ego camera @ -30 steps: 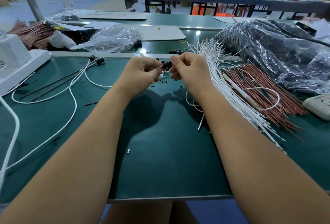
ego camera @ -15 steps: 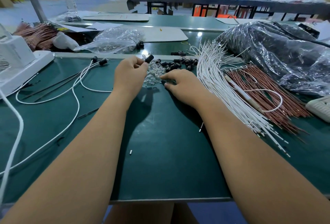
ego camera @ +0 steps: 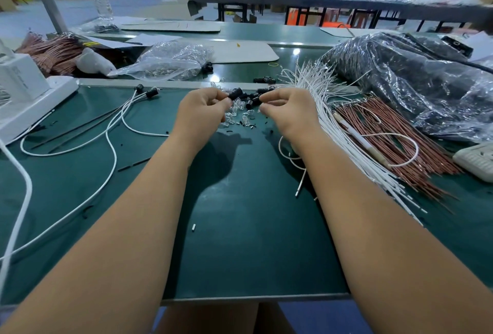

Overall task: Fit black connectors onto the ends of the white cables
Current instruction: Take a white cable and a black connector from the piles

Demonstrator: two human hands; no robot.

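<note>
My left hand (ego camera: 202, 112) pinches a black connector (ego camera: 234, 93) at its fingertips, just above the table. My right hand (ego camera: 289, 109) is a little to its right, fingers curled, and thumb and forefinger pinch a second small black connector (ego camera: 255, 101). Below and behind the hands lies a pile of loose black connectors (ego camera: 265, 90) and small clear parts (ego camera: 236, 113). A thick bundle of white cables (ego camera: 320, 109) fans out right of my right hand. One white cable (ego camera: 300, 181) loops under my right wrist, its bare end on the mat.
Finished white cables with black ends (ego camera: 149, 92) trail across the left of the green mat (ego camera: 240, 240). A white device (ego camera: 24, 93) stands at far left. Copper-coloured wires (ego camera: 394, 141), a black plastic bag (ego camera: 416, 85) and a white power strip (ego camera: 477, 159) fill the right. A clear bag (ego camera: 165, 63) lies behind.
My right hand dipped to the parts pile and has come back up towards my left hand with its fingers pinched. My left hand kept its black connector and moved slightly right.
</note>
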